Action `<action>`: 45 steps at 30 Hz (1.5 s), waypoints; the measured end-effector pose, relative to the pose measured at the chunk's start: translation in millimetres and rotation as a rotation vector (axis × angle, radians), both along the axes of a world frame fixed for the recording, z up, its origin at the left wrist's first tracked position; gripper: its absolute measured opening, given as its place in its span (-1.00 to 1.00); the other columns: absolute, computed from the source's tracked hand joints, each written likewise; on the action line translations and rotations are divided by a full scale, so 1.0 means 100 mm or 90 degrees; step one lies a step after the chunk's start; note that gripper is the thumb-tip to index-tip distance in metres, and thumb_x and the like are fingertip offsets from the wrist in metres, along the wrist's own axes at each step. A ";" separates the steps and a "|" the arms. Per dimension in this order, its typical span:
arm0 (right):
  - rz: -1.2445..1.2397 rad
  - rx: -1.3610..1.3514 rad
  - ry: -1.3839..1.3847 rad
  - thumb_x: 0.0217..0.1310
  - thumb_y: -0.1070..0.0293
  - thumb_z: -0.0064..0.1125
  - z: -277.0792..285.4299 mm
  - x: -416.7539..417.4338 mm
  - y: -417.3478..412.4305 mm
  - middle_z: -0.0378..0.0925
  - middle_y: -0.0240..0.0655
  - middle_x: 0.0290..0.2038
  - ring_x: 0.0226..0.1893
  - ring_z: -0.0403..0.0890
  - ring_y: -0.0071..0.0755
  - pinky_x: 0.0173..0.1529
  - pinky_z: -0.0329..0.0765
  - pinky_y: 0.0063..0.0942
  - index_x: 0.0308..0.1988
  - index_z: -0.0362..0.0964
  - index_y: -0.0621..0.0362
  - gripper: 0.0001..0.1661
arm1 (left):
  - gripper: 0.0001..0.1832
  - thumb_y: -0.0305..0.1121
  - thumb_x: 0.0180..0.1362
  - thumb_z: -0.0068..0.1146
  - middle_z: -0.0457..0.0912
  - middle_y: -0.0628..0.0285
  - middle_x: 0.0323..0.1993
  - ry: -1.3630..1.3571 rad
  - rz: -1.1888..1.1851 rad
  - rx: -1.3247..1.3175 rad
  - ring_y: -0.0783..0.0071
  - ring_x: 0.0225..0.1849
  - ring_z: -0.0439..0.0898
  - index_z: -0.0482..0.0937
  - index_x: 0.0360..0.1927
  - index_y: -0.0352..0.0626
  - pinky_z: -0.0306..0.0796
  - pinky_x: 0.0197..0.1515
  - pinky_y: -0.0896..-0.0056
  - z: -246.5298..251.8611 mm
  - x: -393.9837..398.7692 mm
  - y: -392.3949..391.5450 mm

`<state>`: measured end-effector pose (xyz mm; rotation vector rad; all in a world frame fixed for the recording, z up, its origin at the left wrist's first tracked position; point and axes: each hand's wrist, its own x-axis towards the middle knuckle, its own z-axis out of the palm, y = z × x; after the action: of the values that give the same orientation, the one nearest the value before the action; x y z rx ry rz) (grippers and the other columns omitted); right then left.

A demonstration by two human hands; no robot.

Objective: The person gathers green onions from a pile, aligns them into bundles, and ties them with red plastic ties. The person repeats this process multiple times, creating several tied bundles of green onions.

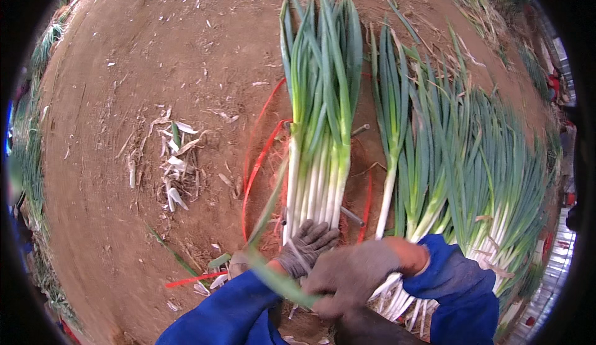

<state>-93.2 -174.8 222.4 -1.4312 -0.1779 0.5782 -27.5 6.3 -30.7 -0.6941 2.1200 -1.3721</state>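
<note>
Before me a bundle of large green onions (321,168) lies on a low rack with metal bars, leaves pointing away. My left hand (309,247), in a grey-brown glove, rests with fingers spread on the white stalks' near ends. My right hand (356,270), gloved too, is closed near the bundle's root end, on a blurred green leaf (279,282) that trails left across my left forearm. Red strapping (255,172) loops under and around the rack. One separate green onion (386,200) lies just right of the bundle.
A large heap of green onions (503,168) spreads on the right. Dry peelings (177,163) lie on the bare soil to the left, and a loose red strap end (195,280) lies at the lower left. More green onions (30,168) line the far left edge.
</note>
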 end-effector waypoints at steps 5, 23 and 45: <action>0.105 -0.185 0.153 0.26 0.12 0.00 0.40 0.21 -0.30 0.61 -0.07 -0.42 -0.39 0.60 -0.09 -0.18 0.49 -0.18 -0.24 0.49 0.21 -0.64 | -0.29 0.10 0.16 0.07 0.21 0.27 0.46 0.579 0.217 0.462 0.23 0.51 0.09 0.36 0.35 0.01 -0.05 0.50 -0.10 -0.04 -0.04 -0.04; -0.738 -0.758 0.139 0.34 0.19 -0.06 -2.15 -0.51 -0.77 0.60 0.09 -0.31 -0.25 0.61 0.27 -0.11 0.50 0.12 -0.21 0.41 0.17 -0.73 | -0.23 0.11 0.09 0.18 0.17 0.32 0.48 0.894 0.242 0.643 0.20 0.51 0.07 0.35 0.37 0.09 -0.26 0.53 -0.16 0.34 0.04 -0.17; -0.620 -0.355 0.365 0.39 0.14 -0.06 -1.81 -1.40 1.52 0.60 0.00 -0.29 -0.21 0.63 0.06 -0.06 0.53 -0.18 -0.21 0.50 0.15 -0.67 | -0.15 0.13 -0.04 0.28 0.18 0.29 0.48 0.847 0.192 0.593 0.14 0.53 0.01 0.37 0.36 0.08 -0.30 0.52 -0.20 0.27 0.08 -0.13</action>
<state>-233.4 -22.6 41.3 -1.5981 1.1569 0.1899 -19.0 -6.9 -4.1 -1.5977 2.9129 0.5687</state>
